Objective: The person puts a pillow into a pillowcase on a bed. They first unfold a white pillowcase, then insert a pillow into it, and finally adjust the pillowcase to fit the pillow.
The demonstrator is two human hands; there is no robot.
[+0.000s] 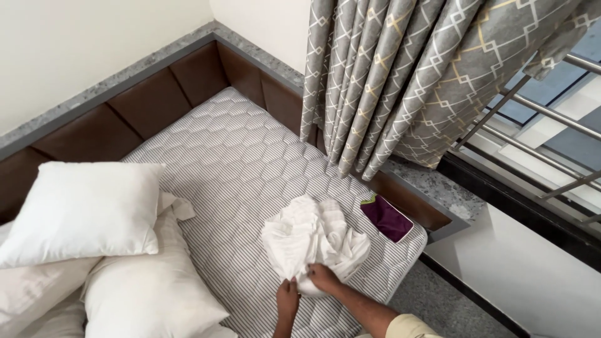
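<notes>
Both hands at bottom centre, on a crumpled white sheet (315, 241) lying on the mattress (250, 163) near its foot-end corner.

L hand (288, 298): fingers curled, pinching the sheet's near edge, back of hand facing up. R hand (323, 277): just beside it, fingers closed into the cloth a bit further in; forearm runs off to the lower right w/ a tan sleeve (407, 327) at the frame edge. Both look clamped on fabric, though the fingertips are partly buried in folds.

Sheet is bunched in a heap, not spread; rest of the mattress bare, grey striped quilting w/ hexagon pattern.

Just right of the heap, touching or nearly so, a purple cloth (387, 218) w/ a green and pale trim, flat at the mattress edge.

Left side: white pillows (84, 209) stacked, 3 or more, one on top lying across the others.

Brown padded headboard (125, 106) wraps the bed on two sides, grey stone ledge above it. Grey patterned curtain (407, 75) hangs at the far side, hem near the mattress corner. Metal railing (538, 125) at right by the window. Speckled floor (438, 300) below the bed's end.
</notes>
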